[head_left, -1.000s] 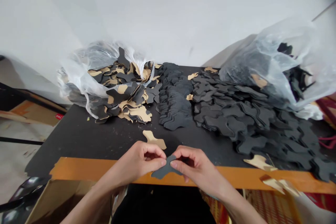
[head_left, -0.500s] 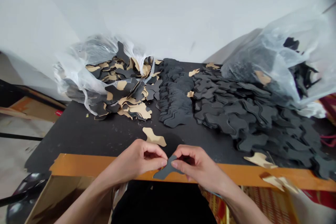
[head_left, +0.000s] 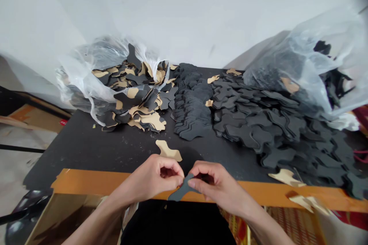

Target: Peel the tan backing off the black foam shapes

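My 2 hands, left and right, pinch 1 dark piece between them, over the table's orange edge. Just beyond my left fingers lies 1 tan piece; farther beyond sits a dark stack.

Black table: bagged mixed pieces far left, layered dark pieces centre, dark pile right, tan piece near centre.

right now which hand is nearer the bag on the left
Left. The left hand is in front of the bag, to its right; the right hand is farther right.
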### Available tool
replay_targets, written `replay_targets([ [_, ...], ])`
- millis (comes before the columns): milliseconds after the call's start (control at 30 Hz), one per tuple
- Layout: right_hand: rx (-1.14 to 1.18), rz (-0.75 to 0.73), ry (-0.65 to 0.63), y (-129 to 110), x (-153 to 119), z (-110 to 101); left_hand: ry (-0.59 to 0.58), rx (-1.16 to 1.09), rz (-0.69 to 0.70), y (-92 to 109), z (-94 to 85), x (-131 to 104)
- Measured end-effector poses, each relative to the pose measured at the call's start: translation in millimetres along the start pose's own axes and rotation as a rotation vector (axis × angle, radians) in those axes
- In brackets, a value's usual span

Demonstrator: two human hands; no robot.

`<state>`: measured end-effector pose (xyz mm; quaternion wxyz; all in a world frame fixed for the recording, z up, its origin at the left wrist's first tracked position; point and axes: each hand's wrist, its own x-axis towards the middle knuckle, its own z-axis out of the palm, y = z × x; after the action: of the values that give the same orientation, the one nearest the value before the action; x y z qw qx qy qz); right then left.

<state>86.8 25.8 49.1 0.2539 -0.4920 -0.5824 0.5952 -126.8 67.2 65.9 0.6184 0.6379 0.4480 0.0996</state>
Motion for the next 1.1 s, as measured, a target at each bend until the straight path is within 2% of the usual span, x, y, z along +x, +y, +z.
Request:
replay_targets([
  [200, -0.122, -0.085, 0.085, 0, 0, -1, -0.030, -0.120, 0.021, -4, 5.7, 0],
  [433, -0.307, -0.431, 0.249, 1, -8, -1, -0.036, -0.212, 0.128, -5, 18.7, -3],
  [600, -0.377, -0.610, 0.261, 8, -15, 1, 0.036, -0.233, 0.093, -6, 27.9, -3],
  [767, -0.513, -0.681, 0.208, 18, -27, 0, 0.088, -0.185, 0.077, -2, 37.5, -5],
  [833, -0.539, -0.695, 0.175, 19, -34, -1, 0.107, -0.110, 0.093, -2, 38.9, -6],
  [933, -0.480, -0.674, 0.173, 19, -43, -4, 0.257, 0.183, 0.270, -9, 32.8, -1],
  [1000, -0.407, -0.625, 0.174, 20, -46, -5, 0.374, 0.460, 0.408, -19, 22.1, 6],
  [1100, -0.291, -0.551, 0.164, 26, -48, -3, 0.420, 0.759, 0.474, -39, -0.5, 16],
])
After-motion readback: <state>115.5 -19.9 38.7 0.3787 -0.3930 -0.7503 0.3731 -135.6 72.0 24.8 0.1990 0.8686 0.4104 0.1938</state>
